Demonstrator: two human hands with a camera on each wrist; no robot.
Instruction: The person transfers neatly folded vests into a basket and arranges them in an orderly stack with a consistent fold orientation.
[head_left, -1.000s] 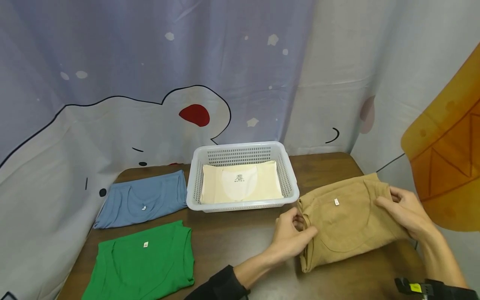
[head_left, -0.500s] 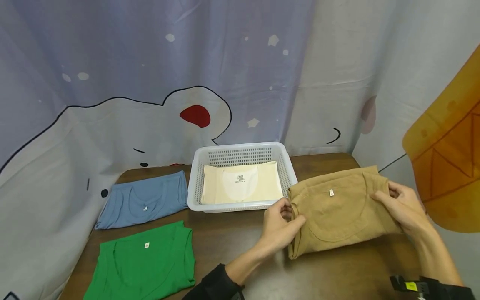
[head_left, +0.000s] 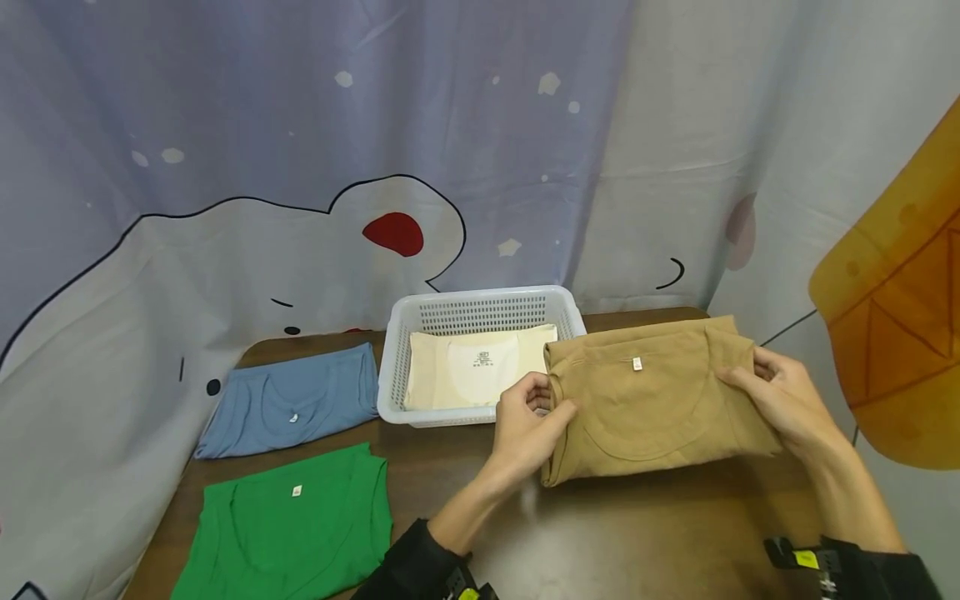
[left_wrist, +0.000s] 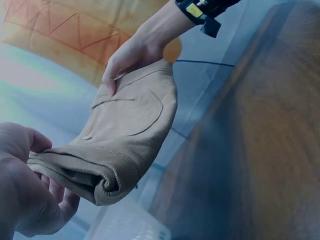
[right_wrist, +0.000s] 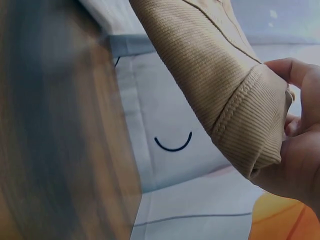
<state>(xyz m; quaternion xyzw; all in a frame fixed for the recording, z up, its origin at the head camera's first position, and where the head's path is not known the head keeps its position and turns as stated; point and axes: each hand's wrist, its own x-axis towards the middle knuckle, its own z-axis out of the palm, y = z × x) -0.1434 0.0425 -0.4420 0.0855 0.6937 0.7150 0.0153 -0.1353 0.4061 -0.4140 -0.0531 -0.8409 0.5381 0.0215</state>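
Left hand, right hand — both pinching tan shirt by ends — seemingly above table.

Bkgd: printed fabric hung w/ soft vert. folds behind desk. Clock from mid head view: lavender area w/ pale spots & stars, 10 to 12; off-white area approx. 1 to 2; orange patch w/ darker zigzag lines at 3; white area at 8 to 9, blk outline along its top; red spot at 10, nr. centre. Desk = brown wood, rounded far corners, soft sheen at 6. L wrist view: desk at 3, bluish cast, pale glare on fabric btwn 9 & 10. R wrist view: desk at 9, blurry.
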